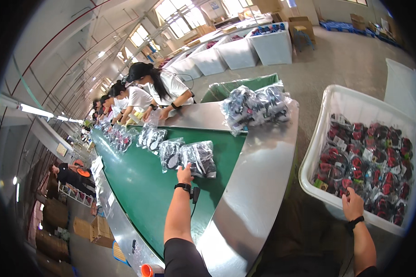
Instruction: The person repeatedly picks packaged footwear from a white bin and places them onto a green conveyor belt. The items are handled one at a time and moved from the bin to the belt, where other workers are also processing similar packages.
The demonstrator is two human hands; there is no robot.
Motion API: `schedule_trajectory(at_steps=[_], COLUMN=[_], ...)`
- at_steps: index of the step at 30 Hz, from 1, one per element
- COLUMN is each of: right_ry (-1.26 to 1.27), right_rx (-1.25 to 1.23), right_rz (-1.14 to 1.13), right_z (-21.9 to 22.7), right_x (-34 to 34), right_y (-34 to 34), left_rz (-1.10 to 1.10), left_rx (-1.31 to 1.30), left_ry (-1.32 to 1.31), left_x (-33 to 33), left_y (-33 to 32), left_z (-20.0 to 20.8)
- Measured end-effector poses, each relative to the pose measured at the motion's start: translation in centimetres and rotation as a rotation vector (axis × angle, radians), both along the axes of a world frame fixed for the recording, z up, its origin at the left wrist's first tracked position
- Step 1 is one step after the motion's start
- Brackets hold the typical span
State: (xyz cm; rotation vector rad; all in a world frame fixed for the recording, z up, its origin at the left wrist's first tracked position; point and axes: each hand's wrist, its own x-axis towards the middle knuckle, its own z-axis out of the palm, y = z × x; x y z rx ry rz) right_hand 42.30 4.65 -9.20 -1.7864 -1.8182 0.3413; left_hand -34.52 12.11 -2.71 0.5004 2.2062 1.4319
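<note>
My left hand [185, 174] is closed on the near edge of a clear plastic bag [198, 157] holding dark grey and black items that look like footwear. The bag is over the green conveyor belt [180, 207], partly overlapping a similar clear bag [170, 154]. My right hand [352, 206] is above the near side of a large white bin [327, 115], fingers apart. Its fingertips are close to red-and-black bagged items [351, 164], which also look like footwear; whether they touch is hard to tell.
A heap of bagged items [254, 106] lies on the metal table edge [268, 157], beside a green-lined bin [212, 92]. Co-workers in white shirts [171, 87] handle bags along the far side. An orange-rimmed container [147, 270] stands near the left edge. White bins [272, 46] line the back.
</note>
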Motion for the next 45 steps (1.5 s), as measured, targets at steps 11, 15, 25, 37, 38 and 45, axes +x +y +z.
schedule_trajectory(at_steps=[11,15,25,37,38,45], right_ry=[-0.001,0.000,-0.002,0.046,0.084,0.575], right_rx=[-0.036,-0.032,0.001,-0.106,-0.109,-0.089], right_rz=[-0.029,-0.021,0.013,-0.026,-0.022,0.134], right_z=[-0.7,-0.7,-1.3,0.1,0.2,3.4], right_x=[0.2,0.3,0.7,0.5,0.6,-3.4], right_y=[0.1,0.0,0.0,-0.5,-0.4,-1.2], left_rz=[-0.163,-0.288,-0.707,-0.858,-0.812,-0.726], left_rx=[-0.040,0.069,0.052,0.194,0.216,0.214], left_ry=[-0.263,0.045,-0.308,-0.188,-0.201,-0.702], left_x=[5.6,11.3,14.7,25.8,26.6,30.1], left_y=[-0.8,-4.5,-15.3,-16.6,-16.7,-15.7], left_z=[-1.4,-0.8,6.2,7.1,7.0,8.1])
